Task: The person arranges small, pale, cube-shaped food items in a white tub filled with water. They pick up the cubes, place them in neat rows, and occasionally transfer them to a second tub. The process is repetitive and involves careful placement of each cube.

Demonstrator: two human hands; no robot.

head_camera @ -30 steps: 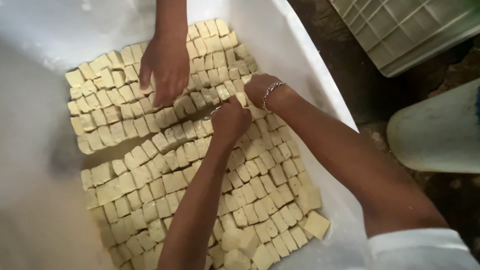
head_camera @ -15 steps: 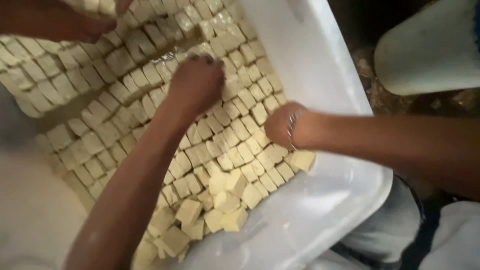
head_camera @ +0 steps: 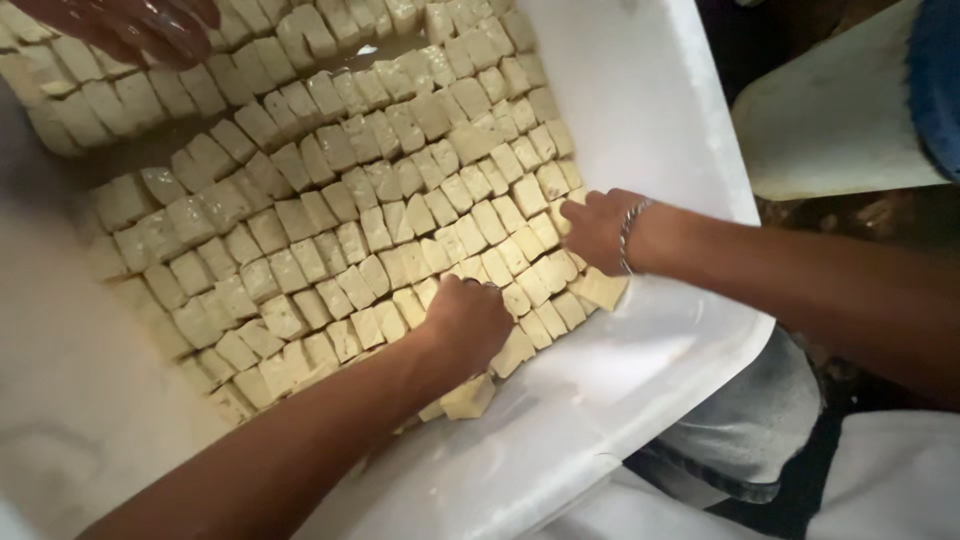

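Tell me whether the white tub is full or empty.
Nearly full, in one layer: pale cubes cover most of the white tub floor in tight rows. The left hand and right hand press on them.

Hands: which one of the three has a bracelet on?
The right hand, by the tub's right wall; a silver bracelet circles its wrist. The others are bare.

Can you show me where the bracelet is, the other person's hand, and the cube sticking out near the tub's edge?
bracelet (head_camera: 628,235), head view, on its chain at the wrist.
other person's hand (head_camera: 135,28), head view, on its fingers.
loose cube (head_camera: 468,398), head view, on its top face.
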